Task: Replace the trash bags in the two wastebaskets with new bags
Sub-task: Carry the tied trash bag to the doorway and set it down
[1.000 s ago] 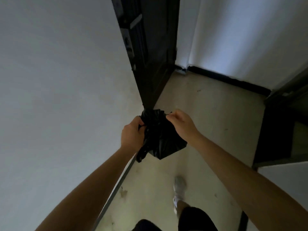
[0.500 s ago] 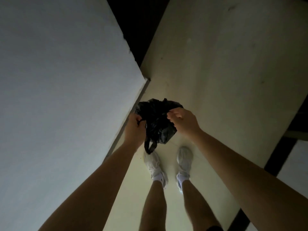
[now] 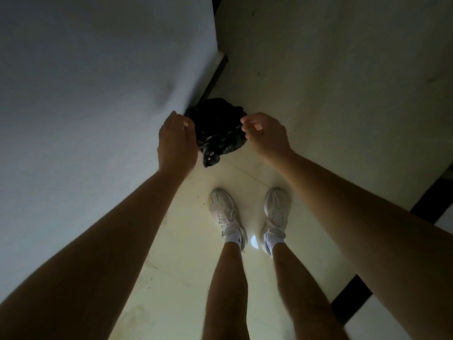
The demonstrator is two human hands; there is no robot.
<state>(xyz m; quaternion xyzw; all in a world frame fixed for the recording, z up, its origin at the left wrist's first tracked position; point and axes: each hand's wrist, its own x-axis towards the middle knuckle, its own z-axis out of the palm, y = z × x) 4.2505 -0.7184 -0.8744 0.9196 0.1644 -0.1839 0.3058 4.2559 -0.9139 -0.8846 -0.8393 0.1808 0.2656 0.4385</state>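
A crumpled black trash bag (image 3: 217, 130) hangs between my two hands above the pale floor, close to the wall's corner. Its top edge spans from one hand's fingertips to the other's, and a loose tail droops from its lower left. My left hand (image 3: 176, 141) has its fingers curled at the bag's left edge. My right hand (image 3: 264, 133) pinches thumb to forefinger at the bag's right edge. In the dim light the exact contact of the fingers is hard to make out. No wastebasket is in view.
A white wall (image 3: 98, 119) fills the left side and ends at a corner with a dark baseboard (image 3: 215, 74). My feet in white shoes (image 3: 223, 214) stand on the cream tile floor (image 3: 331, 94). A dark strip (image 3: 355, 295) runs along the right.
The view has tilted from the dark doorway down to my feet. My hands have moved farther apart, and the bag's top is stretched wider between them.
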